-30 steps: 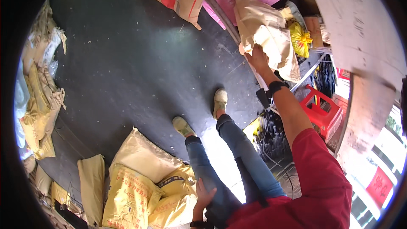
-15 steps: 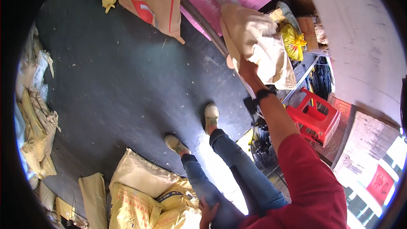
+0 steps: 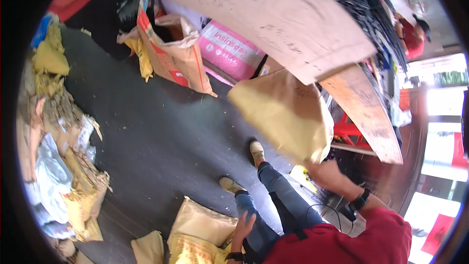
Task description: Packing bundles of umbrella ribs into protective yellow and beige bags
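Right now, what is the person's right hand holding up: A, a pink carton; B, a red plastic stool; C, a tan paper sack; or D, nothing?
C: the right hand grips the lower end of a tan paper sack, blurred, raised over the dark floor.

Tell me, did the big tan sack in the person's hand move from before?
Yes. The tan sack in the right hand has swung out over the dark floor, away from the stuff on the person's right and nearer their shoes.
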Motion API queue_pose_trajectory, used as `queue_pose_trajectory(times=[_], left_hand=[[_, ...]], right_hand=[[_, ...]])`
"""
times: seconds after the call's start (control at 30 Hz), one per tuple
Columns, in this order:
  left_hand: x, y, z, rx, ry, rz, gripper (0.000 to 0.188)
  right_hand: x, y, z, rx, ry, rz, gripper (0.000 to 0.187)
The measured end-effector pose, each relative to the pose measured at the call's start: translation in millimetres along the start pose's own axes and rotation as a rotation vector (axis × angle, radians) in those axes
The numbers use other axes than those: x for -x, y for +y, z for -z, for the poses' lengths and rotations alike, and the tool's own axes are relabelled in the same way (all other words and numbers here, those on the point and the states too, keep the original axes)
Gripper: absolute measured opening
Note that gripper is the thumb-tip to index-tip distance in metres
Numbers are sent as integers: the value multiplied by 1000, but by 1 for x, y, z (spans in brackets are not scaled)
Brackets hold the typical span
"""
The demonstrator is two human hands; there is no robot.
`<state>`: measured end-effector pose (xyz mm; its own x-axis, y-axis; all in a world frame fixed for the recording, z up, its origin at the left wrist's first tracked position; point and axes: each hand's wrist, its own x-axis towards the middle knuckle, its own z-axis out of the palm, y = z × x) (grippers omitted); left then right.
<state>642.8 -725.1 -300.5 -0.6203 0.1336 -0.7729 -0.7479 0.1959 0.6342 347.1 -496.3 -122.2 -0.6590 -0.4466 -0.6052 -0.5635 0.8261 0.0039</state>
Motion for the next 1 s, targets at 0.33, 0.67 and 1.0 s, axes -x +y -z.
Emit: queue_pose_trajectory(times=[0.33, 0.67, 1.0], left_hand=[[66, 185, 100, 785, 167, -112, 50], [155, 232, 68, 425, 149, -203, 54], [328, 327, -65, 508, 690, -434, 47]], right_hand=[[74, -135, 45, -926, -382, 616, 48], [99, 13, -131, -842, 141, -16, 26], [149, 83, -231, -1060, -182, -139, 57]])
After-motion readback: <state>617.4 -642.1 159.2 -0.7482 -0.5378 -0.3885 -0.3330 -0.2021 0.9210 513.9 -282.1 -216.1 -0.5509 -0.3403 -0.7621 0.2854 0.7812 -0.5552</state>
